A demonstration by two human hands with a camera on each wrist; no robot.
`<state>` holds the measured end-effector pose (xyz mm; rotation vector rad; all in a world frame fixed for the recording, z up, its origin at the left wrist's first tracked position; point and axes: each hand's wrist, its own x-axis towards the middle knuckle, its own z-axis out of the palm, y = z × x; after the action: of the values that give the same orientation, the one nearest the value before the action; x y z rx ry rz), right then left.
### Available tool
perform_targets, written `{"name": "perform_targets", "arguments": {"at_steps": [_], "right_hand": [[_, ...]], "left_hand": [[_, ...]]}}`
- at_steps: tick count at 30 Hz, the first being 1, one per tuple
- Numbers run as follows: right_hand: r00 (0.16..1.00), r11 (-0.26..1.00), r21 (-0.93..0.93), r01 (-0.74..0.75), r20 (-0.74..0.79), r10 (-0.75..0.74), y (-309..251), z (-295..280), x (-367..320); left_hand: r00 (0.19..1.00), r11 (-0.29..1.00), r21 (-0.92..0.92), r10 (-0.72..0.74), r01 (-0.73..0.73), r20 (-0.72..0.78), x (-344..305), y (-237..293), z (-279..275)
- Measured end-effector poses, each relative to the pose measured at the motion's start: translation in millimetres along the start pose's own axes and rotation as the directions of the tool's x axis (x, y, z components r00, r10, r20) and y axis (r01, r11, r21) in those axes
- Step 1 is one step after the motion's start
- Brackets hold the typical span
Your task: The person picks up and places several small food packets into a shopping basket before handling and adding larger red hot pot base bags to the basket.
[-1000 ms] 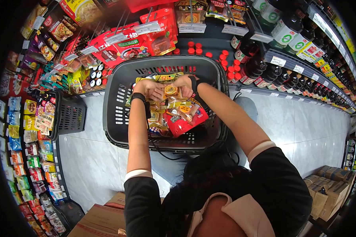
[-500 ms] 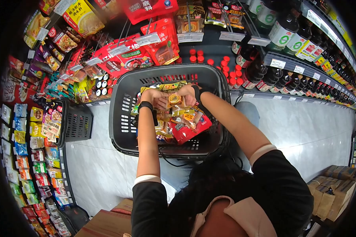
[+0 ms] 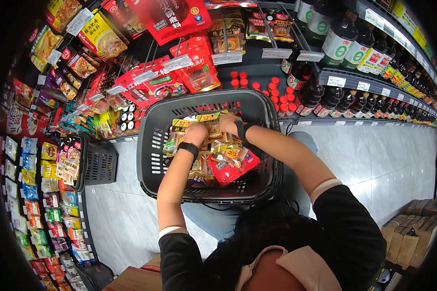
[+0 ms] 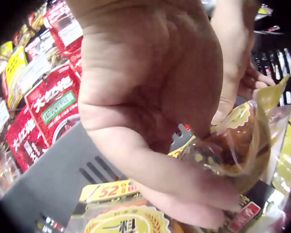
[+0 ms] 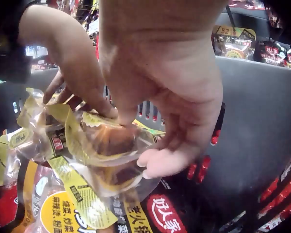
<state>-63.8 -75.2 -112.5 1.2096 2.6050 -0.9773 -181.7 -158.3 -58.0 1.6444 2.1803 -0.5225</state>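
Both hands are over a dark grey basket (image 3: 148,140). My left hand (image 3: 197,133) pinches one side of a clear, yellow-trimmed packet (image 5: 114,141) with brown contents; in the left wrist view its fingers (image 4: 199,199) bend beside the packet. My right hand (image 3: 229,123) pinches the other side, fingertips (image 5: 157,162) at the packet's edge in the right wrist view. Beneath and around it in the basket are a red packet (image 3: 233,167) and several clear packets, one with a yellow "52" header (image 4: 109,191). The hands partly cover the held packet in the head view.
Hanging red packets (image 3: 160,87) and red-capped bottles (image 3: 283,104) line the shelf beyond the basket. Large dark bottles (image 3: 338,43) stand at the right. A second basket (image 3: 100,162) is at the left, with cardboard boxes (image 3: 410,237) at the lower right.
My left hand has turned palm-down, its elbow swinging outward to the left. The hands, basket and packets sit slightly lower in the head view.
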Motion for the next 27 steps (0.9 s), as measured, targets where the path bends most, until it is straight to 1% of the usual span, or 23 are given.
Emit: {"name": "perform_targets", "arguments": {"at_steps": [1, 3, 4, 5, 6, 7, 8, 9, 10, 11, 12, 13, 14, 15, 16, 17, 18, 20, 22, 24, 25, 27], "right_hand": [[1.0, 0.991, -0.13, -0.002, 0.014, 0.004, -11, -12, -7], [0.999, 0.924, -0.382, 0.003, 0.04, 0.014, -47, -51, -32], [0.996, 0.974, -0.221, -0.038, 0.075, 0.056, -45, -54, -30], [0.989, 0.995, -0.056, -0.086, 0.115, 0.092, -40, -61, -25], [0.98, 0.984, 0.109, -0.138, 0.161, 0.12, -36, -67, -21], [0.99, 0.967, 0.228, -0.116, 0.107, 0.093, -39, -78, -26], [0.992, 0.97, 0.234, -0.058, 0.119, 0.03, -38, -94, -29], [0.997, 0.947, 0.32, -0.02, 0.082, -0.007, -32, -101, -24], [0.998, 0.915, 0.402, 0.021, 0.042, -0.042, -25, -108, -17], [0.986, 0.952, 0.282, 0.117, -0.144, -0.078, -16, -116, -11], [0.938, 0.972, 0.142, 0.187, -0.32, -0.133, -8, -122, -8], [0.889, 0.981, 0.101, 0.166, -0.447, -0.104, -3, -132, -12], [0.821, 0.989, 0.061, 0.138, -0.566, -0.08, 2, -143, -17], [0.857, 0.99, 0.123, 0.063, -0.515, 0.009, 8, -154, -16], [0.857, 0.992, 0.125, 0.037, -0.515, 0.033, 19, -161, -7], [0.849, 0.992, 0.127, -0.008, -0.524, 0.073, 30, -165, 1], [0.839, 0.99, 0.129, -0.05, -0.532, 0.112, 36, -172, 4], [0.816, 0.987, 0.146, -0.073, -0.56, 0.143, 47, -182, 12], [0.808, 0.972, 0.222, -0.073, -0.558, 0.189, 54, -189, 16], [0.782, 0.958, 0.284, -0.035, -0.589, 0.203, 63, -188, 27], [0.768, 0.95, 0.313, -0.013, -0.605, 0.21, 68, -188, 34], [0.753, 0.911, 0.413, -0.016, -0.594, 0.283, 73, -188, 49]], "left_hand": [[0.982, 0.969, 0.22, 0.143, -0.114, -0.121, 4, -2, 8], [0.988, 0.997, 0.056, -0.045, 0.054, -0.146, 0, 13, -8], [0.979, 0.99, -0.026, -0.14, 0.137, -0.146, -2, 21, -15], [0.986, 0.991, 0.092, -0.084, 0.098, -0.147, -3, 23, -18], [0.979, 0.991, 0.102, -0.068, 0.089, -0.19, -6, 26, -23], [0.971, 0.991, 0.112, -0.052, 0.079, -0.232, -10, 30, -27], [0.961, 0.99, 0.121, -0.035, 0.07, -0.274, -11, 33, -30], [0.936, 0.994, 0.091, -0.02, 0.056, -0.351, -9, 35, -31], [0.919, 0.997, 0.067, -0.008, 0.037, -0.394, -6, 35, -33], [0.9, 0.999, 0.044, 0.004, 0.017, -0.436, -1, 36, -35], [0.879, 1.0, 0.023, 0.015, -0.005, -0.477, 3, 38, -38], [0.874, 1.0, 0.017, 0.031, -0.026, -0.485, 2, 41, -48], [0.864, 0.998, -0.017, 0.04, -0.056, -0.503, 1, 44, -59], [0.852, 0.995, -0.052, 0.047, -0.087, -0.521, 1, 47, -72], [0.841, 0.989, -0.086, 0.052, -0.116, -0.539, 1, 50, -85], [0.854, 0.975, -0.175, 0.024, -0.134, -0.52, 4, 51, -99], [0.83, 0.954, -0.231, 0.034, -0.193, -0.557, 17, 49, -104], [0.776, 0.891, -0.328, 0.041, -0.313, -0.629, 44, 43, -111], [0.735, 0.822, -0.411, 0.013, -0.394, -0.678, 55, 46, -120], [0.69, 0.717, -0.497, -0.031, -0.489, -0.723, 76, 47, -116], [0.65, 0.677, -0.509, -0.059, -0.532, -0.758, 91, 48, -109], [0.666, 0.667, -0.539, -0.086, -0.514, -0.741, 117, 49, -97]]}}
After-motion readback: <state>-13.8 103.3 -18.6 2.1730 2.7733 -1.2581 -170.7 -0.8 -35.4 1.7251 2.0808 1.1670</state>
